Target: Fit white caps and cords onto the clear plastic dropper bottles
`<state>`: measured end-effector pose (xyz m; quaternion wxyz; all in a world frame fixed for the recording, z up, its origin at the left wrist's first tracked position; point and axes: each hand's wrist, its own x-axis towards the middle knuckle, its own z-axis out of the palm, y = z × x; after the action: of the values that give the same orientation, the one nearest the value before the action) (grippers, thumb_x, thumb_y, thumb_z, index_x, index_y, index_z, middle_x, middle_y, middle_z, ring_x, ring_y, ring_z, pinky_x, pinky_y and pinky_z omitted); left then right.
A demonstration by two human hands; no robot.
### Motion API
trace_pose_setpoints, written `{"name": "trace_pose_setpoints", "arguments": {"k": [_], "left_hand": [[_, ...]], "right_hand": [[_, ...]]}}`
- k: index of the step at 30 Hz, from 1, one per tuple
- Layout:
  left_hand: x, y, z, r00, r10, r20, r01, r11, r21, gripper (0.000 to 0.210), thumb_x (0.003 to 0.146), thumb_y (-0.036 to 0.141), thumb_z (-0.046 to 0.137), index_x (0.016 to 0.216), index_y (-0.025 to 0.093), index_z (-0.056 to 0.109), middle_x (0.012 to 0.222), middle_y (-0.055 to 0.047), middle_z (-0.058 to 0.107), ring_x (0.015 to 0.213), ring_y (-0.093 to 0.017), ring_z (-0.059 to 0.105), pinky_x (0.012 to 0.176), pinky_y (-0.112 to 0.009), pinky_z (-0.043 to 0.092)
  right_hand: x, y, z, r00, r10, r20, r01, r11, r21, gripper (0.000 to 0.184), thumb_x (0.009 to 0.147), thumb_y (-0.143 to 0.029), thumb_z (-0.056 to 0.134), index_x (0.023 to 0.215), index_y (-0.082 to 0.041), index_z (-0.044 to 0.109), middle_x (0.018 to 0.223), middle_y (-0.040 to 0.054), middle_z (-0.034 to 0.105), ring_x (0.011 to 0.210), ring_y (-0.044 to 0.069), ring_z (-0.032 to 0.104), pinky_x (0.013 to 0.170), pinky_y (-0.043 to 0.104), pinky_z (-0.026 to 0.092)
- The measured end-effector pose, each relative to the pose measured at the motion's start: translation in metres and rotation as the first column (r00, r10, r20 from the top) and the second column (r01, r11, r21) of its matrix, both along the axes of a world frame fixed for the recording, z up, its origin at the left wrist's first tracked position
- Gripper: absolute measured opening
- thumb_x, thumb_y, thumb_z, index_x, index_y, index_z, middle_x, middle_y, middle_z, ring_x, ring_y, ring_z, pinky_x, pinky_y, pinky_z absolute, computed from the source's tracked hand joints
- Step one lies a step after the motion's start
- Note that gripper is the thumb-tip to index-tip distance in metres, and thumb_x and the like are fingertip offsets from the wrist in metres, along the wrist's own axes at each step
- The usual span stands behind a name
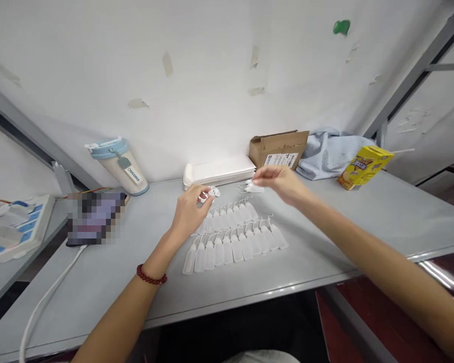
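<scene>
"Where are the white-corded translucent tags [236,247]?"

"In two rows on the grey counter [325,227] before me, with a small pile [254,189] of them behind, to the right."

"And your hands?"

"My right hand [278,182] has its fingertips drawn together at that pile; I can't tell whether they grip one. My left hand [190,209] is half curled beside some small white pieces [214,191], its hold unclear too."

"Further out?"

"A white stack [223,171], then a cardboard box [278,145]."

workshop: grey bench [408,212], rowed identical pieces [236,248]
</scene>
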<state>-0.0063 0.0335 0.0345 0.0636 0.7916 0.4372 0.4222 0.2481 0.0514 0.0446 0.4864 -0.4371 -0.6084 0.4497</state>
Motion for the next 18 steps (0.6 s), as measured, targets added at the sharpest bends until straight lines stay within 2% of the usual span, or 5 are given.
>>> {"name": "trace_pose_setpoints", "arguments": {"k": [3,5,12,15,18], "left_hand": [[0.000,0.001,-0.003,1.000,0.008,-0.004,-0.008,1.000,-0.010,0.010,0.079,0.021,0.056,0.087,0.017,0.060,0.085,-0.003,0.065,0.069,-0.013,0.059,0.062,-0.025,0.048],[0.001,0.000,-0.003,1.000,0.014,-0.012,-0.014,1.000,-0.023,0.010,0.079,0.021,0.055,0.087,0.017,0.060,0.085,-0.003,0.065,0.070,-0.013,0.059,0.061,-0.025,0.048],[0.004,-0.007,-0.001,0.997,-0.013,-0.075,0.012,1.000,-0.008,0.012,0.081,0.021,0.052,0.091,0.018,0.059,0.091,-0.004,0.064,0.074,-0.015,0.059,0.060,-0.026,0.047],[0.005,-0.007,-0.004,0.995,-0.026,-0.092,0.029,0.999,0.039,0.013,0.082,0.021,0.051,0.093,0.017,0.058,0.091,-0.005,0.064,0.075,-0.015,0.059,0.066,-0.028,0.049],[0.005,-0.007,-0.007,0.994,-0.007,-0.107,0.011,0.999,0.033,0.015,0.082,0.022,0.051,0.095,0.017,0.058,0.089,-0.005,0.065,0.078,-0.016,0.061,0.066,-0.029,0.049]], "right_hand": [[-0.006,0.002,-0.008,0.999,0.028,-0.032,-0.031,0.993,-0.118,0.018,0.060,-0.023,0.078,0.069,-0.013,0.067,0.063,0.0020,0.066,0.064,0.014,0.062,0.068,0.030,0.051],[-0.009,-0.001,-0.012,0.999,0.013,-0.040,-0.020,0.983,-0.181,0.017,0.056,-0.022,0.078,0.066,-0.013,0.067,0.062,0.0027,0.067,0.064,0.015,0.063,0.065,0.029,0.051],[-0.002,-0.007,-0.017,0.997,0.049,-0.065,-0.068,0.941,-0.332,0.017,0.054,-0.022,0.078,0.064,-0.014,0.068,0.067,0.0055,0.069,0.072,0.019,0.066,0.070,0.029,0.051],[0.001,-0.006,-0.019,0.994,0.083,-0.075,-0.105,0.927,-0.359,0.018,0.057,-0.023,0.078,0.067,-0.014,0.067,0.070,0.0055,0.069,0.072,0.016,0.064,0.069,0.027,0.049],[0.003,-0.007,-0.018,0.991,0.136,-0.017,-0.134,0.928,-0.347,0.018,0.061,-0.026,0.075,0.069,-0.014,0.064,0.065,0.0019,0.063,0.063,0.010,0.057,0.061,0.023,0.045]]}}
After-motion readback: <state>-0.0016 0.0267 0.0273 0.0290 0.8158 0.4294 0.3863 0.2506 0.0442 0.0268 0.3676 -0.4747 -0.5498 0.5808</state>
